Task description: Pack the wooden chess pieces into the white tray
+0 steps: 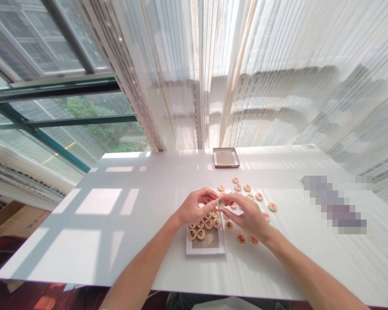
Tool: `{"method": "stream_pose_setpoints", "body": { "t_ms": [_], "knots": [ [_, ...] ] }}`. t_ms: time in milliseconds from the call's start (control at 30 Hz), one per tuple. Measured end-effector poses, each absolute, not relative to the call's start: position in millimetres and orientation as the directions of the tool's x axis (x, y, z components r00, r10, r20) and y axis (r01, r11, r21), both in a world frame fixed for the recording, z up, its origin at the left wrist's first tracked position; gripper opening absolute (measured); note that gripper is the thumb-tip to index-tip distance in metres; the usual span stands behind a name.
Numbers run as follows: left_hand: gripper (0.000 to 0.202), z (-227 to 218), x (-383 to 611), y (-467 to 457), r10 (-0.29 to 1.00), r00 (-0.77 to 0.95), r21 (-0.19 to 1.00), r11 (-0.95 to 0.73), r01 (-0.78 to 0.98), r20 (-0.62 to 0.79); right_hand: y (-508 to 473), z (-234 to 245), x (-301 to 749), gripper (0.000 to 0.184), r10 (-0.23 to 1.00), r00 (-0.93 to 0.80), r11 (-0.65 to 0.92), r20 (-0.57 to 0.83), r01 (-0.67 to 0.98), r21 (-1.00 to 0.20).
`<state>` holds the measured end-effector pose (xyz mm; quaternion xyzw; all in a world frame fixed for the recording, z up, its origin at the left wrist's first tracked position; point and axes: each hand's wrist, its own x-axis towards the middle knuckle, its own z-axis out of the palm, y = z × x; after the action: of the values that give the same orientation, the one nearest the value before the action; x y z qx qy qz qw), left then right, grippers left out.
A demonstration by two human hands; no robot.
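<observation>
A round xiangqi piece with a black character is held up between my two hands, its face turned toward me. My left hand pinches it from the left, thumb at its edge. From the right, my right hand has its fingertips closed on the same piece. Below them lies an open white box, with several black-lettered pieces laid in rows in its upper part. Red-lettered pieces are scattered on the table around my right hand, and a black-lettered piece lies just right of the box. My hands hide some pieces.
A brown-rimmed box lid lies at the table's far edge. The white table carries sunlight patches on its left. A blurred-out long object rests at the right. Curtains and a window stand behind; a cardboard box is at far left.
</observation>
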<state>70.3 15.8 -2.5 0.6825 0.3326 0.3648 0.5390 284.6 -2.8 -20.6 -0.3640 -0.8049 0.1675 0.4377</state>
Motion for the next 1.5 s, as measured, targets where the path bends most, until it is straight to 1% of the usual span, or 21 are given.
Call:
{"method": "stream_pose_setpoints", "body": {
  "t_ms": [200, 400, 533, 667, 800, 933, 1100, 1267, 1500],
  "knots": [
    [0.03, -1.7, 70.6, 15.5, 0.846, 0.506, 0.966, -0.243, 0.086, 0.168, -2.4, -18.1, 286.1, 0.026, 0.749, -0.35, 0.661, 0.563, 0.458, -0.594],
    [0.031, -1.9, 71.4, 16.7, 0.857, 0.491, 0.964, -0.242, 0.114, 0.157, -3.9, -12.9, 286.9, 0.027, 0.755, -0.362, 0.656, 0.547, 0.441, -0.613],
    [0.03, -3.6, 71.9, 17.1, 0.858, 0.485, 0.957, -0.262, 0.128, 0.17, -6.1, -8.1, 286.0, 0.022, 0.796, -0.334, 0.605, 0.505, 0.423, -0.674],
    [0.026, -4.1, 73.1, 16.5, 0.857, 0.477, 0.941, -0.301, 0.156, 0.195, -7.0, -2.4, 284.3, 0.014, 0.862, -0.309, 0.501, 0.402, 0.396, -0.769],
    [0.024, -1.7, 74.6, 14.3, 0.847, 0.487, 0.922, -0.338, 0.188, 0.211, -7.2, 0.5, 283.1, 0.01, 0.887, -0.298, 0.45, 0.353, 0.386, -0.806],
    [0.026, -0.7, 76.6, 12.0, 0.847, 0.482, 0.909, -0.36, 0.211, 0.223, -8.3, -0.1, 282.6, 0.008, 0.898, -0.289, 0.425, 0.331, 0.381, -0.821],
    [0.028, -1.9, 79.0, 10.3, 0.846, 0.481, 0.899, -0.374, 0.228, 0.231, -9.0, -1.8, 282.6, 0.01, 0.922, -0.252, 0.378, 0.294, 0.416, -0.827],
    [0.027, -1.5, 78.2, 11.0, 0.84, 0.485, 0.892, -0.389, 0.231, 0.241, -8.9, -1.7, 283.4, 0.013, 0.911, -0.262, 0.407, 0.32, 0.429, -0.806],
    [0.03, -0.4, 77.9, 10.3, 0.843, 0.497, 0.903, -0.36, 0.232, 0.208, -9.5, -3.4, 285.4, 0.013, 0.909, -0.261, 0.409, 0.324, 0.421, -0.809]
  ]
}}
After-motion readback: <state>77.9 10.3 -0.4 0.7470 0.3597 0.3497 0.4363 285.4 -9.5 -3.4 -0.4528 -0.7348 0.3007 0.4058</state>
